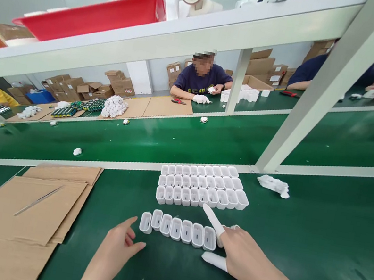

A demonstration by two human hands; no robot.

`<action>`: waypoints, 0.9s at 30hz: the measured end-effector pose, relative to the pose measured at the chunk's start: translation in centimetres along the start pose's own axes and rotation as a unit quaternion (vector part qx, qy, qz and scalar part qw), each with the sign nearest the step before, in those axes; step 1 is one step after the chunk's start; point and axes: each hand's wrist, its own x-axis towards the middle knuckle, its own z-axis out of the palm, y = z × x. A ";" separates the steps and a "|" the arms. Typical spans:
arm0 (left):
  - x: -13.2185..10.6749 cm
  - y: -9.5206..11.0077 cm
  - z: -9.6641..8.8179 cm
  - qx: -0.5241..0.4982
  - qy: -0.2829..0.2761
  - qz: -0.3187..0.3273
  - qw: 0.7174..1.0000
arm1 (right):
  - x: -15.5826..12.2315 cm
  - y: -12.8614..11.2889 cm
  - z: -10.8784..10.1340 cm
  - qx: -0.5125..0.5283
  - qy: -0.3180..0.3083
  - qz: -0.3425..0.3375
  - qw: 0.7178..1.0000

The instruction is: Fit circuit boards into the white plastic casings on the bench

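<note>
A short row of small white plastic cups (176, 228), rounded rectangles with a dark slot inside, stands on the green table between my hands. My left hand (118, 244) is at the row's left end, thumb and fingers apart, close to the leftmost cup (146, 222). At the right end is my right hand (238, 249), with white finger cots on its thumb and index finger. Its thumb and index finger are spread, and its other fingers are partly hidden behind the hand. Behind the row, several more white cups (196, 182) stand in a tight block of three rows.
Cardboard sheets (14, 206) with metal tweezers (37, 201) on top lie at the left. A crumpled white glove (274, 185) is at the back right. Beyond a pale rail, small white parts (78, 152) sit on a green belt. A co-worker (202, 78) sits opposite, beneath a white shelf frame.
</note>
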 end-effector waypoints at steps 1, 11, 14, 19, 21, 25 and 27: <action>0.5 -0.2 0.6 -0.024 -0.012 0.017 0.999 | 0.0 0.0 0.4 0.014 0.010 0.000 1.000; 2.7 0.8 3.1 -0.114 0.003 0.117 0.987 | 1.0 1.1 0.5 -0.019 0.029 0.048 0.998; 2.9 0.9 3.3 -0.124 0.003 0.133 0.983 | 1.0 1.6 0.5 0.000 0.052 0.053 0.997; 3.2 1.0 3.6 -0.119 0.013 0.148 0.982 | 1.0 2.2 0.8 -0.008 0.057 0.057 0.997; 3.2 1.0 3.6 -0.118 0.018 0.150 0.982 | 1.0 2.2 0.9 -0.005 0.063 0.055 0.996; 3.5 0.6 3.4 -0.098 0.022 0.162 0.982 | 1.2 2.3 1.1 -0.004 0.076 0.062 0.995; 4.0 0.4 3.4 -0.088 0.032 0.172 0.981 | 1.1 2.6 1.2 -0.006 0.075 0.067 0.995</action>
